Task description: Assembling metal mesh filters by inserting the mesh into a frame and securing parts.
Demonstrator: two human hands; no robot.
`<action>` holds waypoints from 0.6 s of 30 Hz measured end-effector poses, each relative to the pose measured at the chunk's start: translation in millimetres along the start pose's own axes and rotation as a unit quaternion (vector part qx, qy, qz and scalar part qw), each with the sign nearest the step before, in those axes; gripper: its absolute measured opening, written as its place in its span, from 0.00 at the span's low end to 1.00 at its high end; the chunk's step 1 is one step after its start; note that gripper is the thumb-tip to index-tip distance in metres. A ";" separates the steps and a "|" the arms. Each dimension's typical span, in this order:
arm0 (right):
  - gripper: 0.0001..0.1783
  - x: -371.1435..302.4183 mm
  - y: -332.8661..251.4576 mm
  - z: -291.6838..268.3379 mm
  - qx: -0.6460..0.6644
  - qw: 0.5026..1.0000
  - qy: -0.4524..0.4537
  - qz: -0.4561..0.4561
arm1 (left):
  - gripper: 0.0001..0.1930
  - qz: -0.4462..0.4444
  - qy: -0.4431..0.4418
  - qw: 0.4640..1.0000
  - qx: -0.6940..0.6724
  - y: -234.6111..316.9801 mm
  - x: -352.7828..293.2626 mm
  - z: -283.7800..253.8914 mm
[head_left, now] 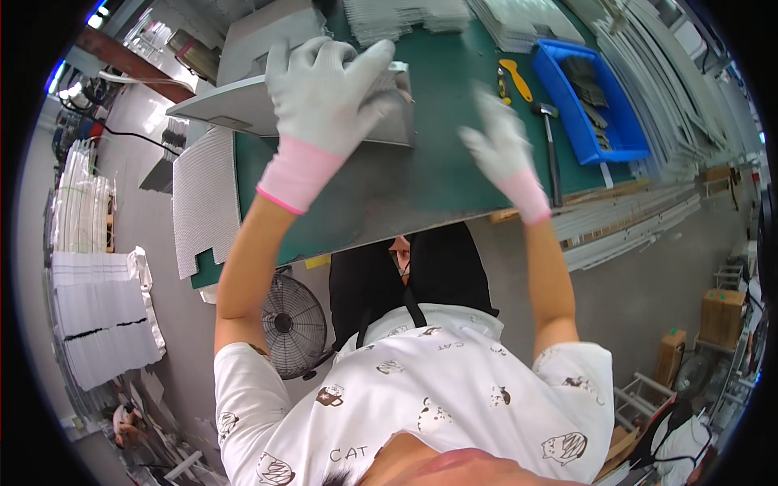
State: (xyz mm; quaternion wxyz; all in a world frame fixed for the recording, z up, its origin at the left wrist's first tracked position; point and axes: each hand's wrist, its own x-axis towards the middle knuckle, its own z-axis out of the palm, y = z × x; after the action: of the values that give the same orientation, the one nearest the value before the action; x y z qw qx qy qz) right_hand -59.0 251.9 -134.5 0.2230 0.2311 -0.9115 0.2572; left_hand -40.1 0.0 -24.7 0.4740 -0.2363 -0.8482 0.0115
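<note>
My left hand [320,93], in a white glove with a pink cuff, is over a grey sheet panel [243,104] with a bent end. Its fingers curl across the panel's upper edge, and the thumb points right toward the bent end. My right hand [501,139], gloved alike and smeared by motion, hovers above the green table [454,178] with its fingers apart and nothing visible in them. Right beside it lie a hammer [553,154] with a dark handle, a yellow-handled tool [516,79] and a smaller yellow-and-black hand tool [503,85].
A blue bin [628,146] holding dark grey pieces stands on the right. Stacks of pale panels [397,23] line the table's far side. A perforated sheet [204,194] overhangs the left edge. On the floor below is a fan [293,324]; long strips [632,231] lie to the right.
</note>
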 end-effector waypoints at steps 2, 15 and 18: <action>0.36 -37.2 50.6 -20.2 -0.307 0.928 -0.058 0.202 | 0.26 -0.050 -0.020 0.998 0.028 12.3 -4.3 -2.2; 0.30 -10.8 -96.0 -52.5 0.567 0.780 0.048 0.261 | 0.23 -0.179 -0.009 0.982 0.060 19.9 40.5 36.0; 0.31 -8.3 -108.4 -42.4 0.607 0.755 0.007 0.248 | 0.22 -0.238 -0.069 0.966 0.077 21.3 45.3 35.5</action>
State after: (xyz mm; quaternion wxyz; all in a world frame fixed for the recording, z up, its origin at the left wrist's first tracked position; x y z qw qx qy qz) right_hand 17.9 196.3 -66.7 -0.0291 0.0819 -0.5873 0.8047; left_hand -80.5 44.8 -13.3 0.4204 0.0116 -0.9070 -0.0201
